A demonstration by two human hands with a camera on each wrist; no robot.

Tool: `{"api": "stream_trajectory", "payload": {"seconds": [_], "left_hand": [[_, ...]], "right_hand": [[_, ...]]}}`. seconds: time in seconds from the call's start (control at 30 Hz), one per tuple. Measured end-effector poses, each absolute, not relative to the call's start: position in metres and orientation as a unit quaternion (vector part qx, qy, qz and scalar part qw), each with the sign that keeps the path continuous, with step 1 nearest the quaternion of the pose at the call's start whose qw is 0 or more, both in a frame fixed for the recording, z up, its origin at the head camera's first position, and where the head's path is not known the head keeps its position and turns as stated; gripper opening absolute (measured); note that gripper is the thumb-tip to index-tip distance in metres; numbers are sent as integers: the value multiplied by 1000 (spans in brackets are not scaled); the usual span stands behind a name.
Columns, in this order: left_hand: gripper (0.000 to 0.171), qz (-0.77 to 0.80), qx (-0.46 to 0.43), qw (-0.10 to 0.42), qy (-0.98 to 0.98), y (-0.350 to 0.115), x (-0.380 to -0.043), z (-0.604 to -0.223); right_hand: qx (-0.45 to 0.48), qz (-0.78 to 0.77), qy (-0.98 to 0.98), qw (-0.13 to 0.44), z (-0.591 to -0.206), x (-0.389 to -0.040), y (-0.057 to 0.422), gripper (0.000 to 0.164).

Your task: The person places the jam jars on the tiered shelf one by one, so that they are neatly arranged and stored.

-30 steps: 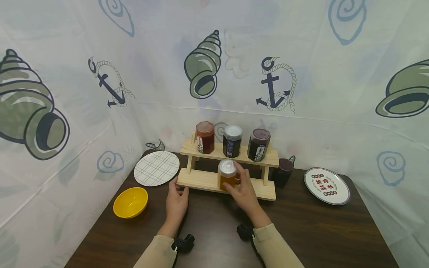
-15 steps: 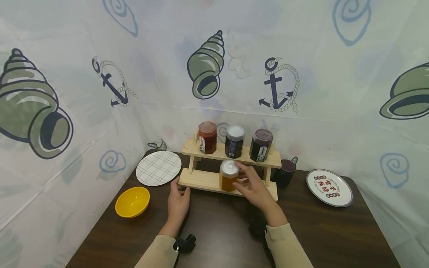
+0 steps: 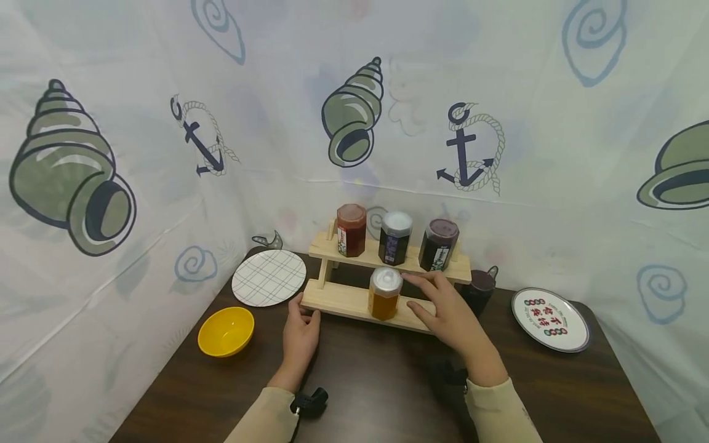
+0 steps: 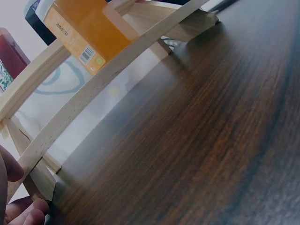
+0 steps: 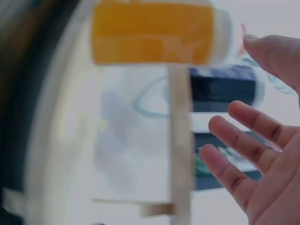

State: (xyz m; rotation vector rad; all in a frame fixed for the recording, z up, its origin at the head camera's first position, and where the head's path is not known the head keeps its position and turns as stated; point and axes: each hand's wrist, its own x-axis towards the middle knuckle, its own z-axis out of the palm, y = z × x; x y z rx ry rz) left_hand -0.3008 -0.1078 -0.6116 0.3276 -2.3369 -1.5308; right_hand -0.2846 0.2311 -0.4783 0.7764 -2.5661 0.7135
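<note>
An amber jar with a white lid (image 3: 384, 293) stands upright on the lower step of the two-tier wooden rack (image 3: 338, 297). My right hand (image 3: 456, 317) is just right of it, fingers spread and holding nothing. A gap shows between these fingers (image 5: 234, 166) and the jar in the right wrist view. My left hand (image 3: 301, 337) grips the rack's lower left end, with the thumb (image 4: 11, 166) above the board and fingers (image 4: 30, 213) below. On the upper step stand a red jar (image 3: 351, 231), a dark jar with a white lid (image 3: 395, 239) and a dark purple jar (image 3: 439, 246).
Left of the rack lie a white checked plate (image 3: 268, 278) and a yellow bowl (image 3: 226, 332). A dark cup or jar (image 3: 480, 289) stands behind the rack's right end. Farther right is a white plate with red characters (image 3: 550, 320). Patterned cloth hangs behind the brown table (image 3: 376, 381).
My right hand has let go of the amber jar and moved right, its fingers spreading. The jar stays on the lower step. The left hand still holds the rack; the head view shifts slightly.
</note>
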Motion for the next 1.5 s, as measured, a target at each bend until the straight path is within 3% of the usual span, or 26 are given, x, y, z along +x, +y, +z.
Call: {"api": "stream_trajectory", "payload": {"seconds": [0.33,0.6,1.1,1.5], "left_hand": [[63,-538,112,160,-820,-110,-301,-614],[63,-544,106,163,-816,-111,-301,-608],[62,-541,110,158,-819,-110,-302,-615],[63,-542,109,152,-819,-109,-302,-614]], "right_hand": [[224,278,-855,376,-445,-266,275,61],[143,306,-824,456,-429,-255,313,57],[41,326,-881,341,-484,-285,344,63],[36,360,-890,277,-521,-303,348,72]]}}
